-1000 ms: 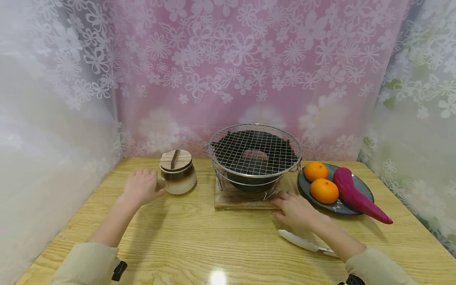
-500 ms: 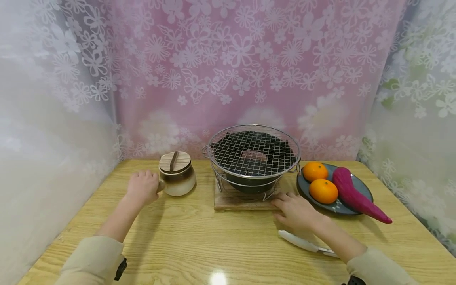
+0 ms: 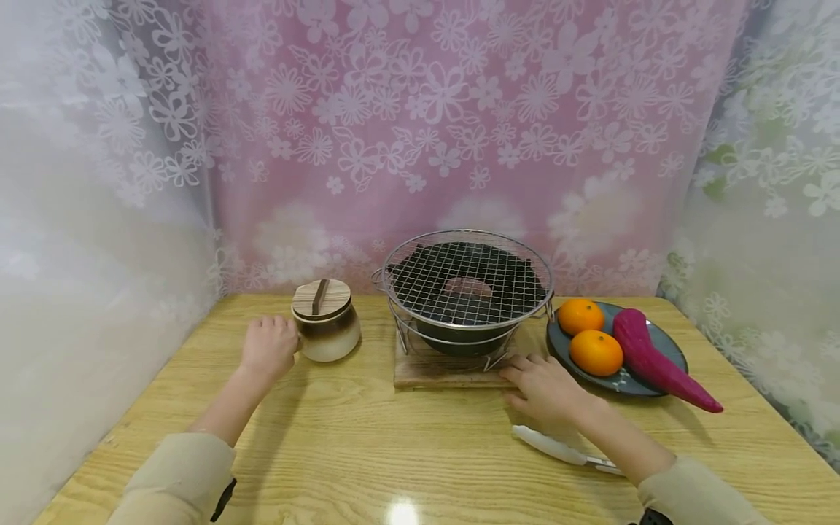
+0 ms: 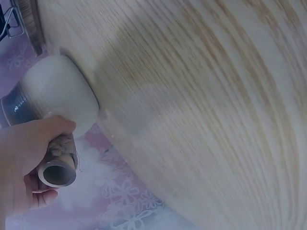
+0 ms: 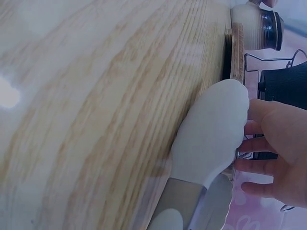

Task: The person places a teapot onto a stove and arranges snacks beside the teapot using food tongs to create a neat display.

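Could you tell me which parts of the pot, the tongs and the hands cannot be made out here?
- Pot contents: hidden by the wooden lid, head view.
- Pot handle: hidden by the left hand in the head view.
- Tongs: far end hidden under the right forearm, head view; cut off by the bottom edge, right wrist view.
- Right hand: fingertips cut off, right wrist view.

tongs [image 3: 564, 450] partly under forearm, pot handle [image 3: 297, 341] hidden

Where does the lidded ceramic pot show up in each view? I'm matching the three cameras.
Head: the ceramic pot stands left of centre on the table, its handle gripped by the left hand.
Left wrist: upper left, white body, handle in the hand.
Right wrist: top right corner, far off.
Shared landmark: the wooden board under the grill.
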Demonstrator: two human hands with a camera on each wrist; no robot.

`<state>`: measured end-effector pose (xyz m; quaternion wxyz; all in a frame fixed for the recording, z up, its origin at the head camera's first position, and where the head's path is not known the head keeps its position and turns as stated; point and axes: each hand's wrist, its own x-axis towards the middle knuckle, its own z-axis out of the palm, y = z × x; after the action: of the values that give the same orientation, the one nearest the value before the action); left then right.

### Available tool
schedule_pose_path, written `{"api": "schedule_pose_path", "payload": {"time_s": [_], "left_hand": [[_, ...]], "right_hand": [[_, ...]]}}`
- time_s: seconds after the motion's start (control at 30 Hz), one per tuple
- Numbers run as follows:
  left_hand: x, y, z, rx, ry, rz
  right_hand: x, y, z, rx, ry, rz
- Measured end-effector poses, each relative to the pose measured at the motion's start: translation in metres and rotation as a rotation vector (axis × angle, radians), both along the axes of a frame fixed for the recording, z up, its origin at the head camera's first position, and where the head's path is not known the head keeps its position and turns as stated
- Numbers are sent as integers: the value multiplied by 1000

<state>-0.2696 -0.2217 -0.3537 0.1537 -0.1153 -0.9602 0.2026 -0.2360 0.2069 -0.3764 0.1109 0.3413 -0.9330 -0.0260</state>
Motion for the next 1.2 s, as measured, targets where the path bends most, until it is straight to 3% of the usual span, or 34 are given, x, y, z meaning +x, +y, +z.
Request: {"api": "schedule_pose_path", "payload": {"time_s": [0.13, 0.47, 1.2], "left_hand": [[0, -2, -1, 45, 21, -26], [-2, -1, 4, 118, -13, -51], [3, -3, -3, 82, -2, -53]], "right_hand": [[0, -1, 2, 20, 20, -19], [0, 0, 4, 25, 47, -37], [1, -3, 1, -8, 15, -40]]}}
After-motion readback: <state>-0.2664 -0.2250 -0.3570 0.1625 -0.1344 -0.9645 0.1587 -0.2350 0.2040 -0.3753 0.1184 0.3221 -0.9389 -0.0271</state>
